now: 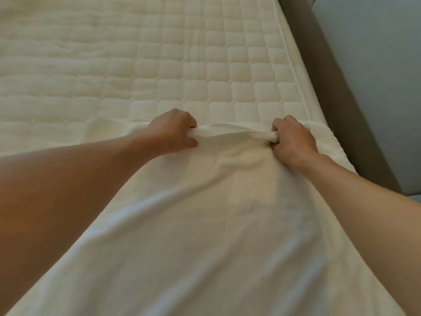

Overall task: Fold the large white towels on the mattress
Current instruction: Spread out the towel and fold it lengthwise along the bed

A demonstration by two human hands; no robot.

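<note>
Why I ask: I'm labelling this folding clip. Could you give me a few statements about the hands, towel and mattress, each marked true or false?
1. The left hand and the right hand both grip the towel at its far edge. True.
2. The towel is dark blue. False: it is white.
3. The mattress has a quilted top. True.
4. The left hand lies flat and open on the mattress. False: its fingers are curled round the bunched towel edge.
</note>
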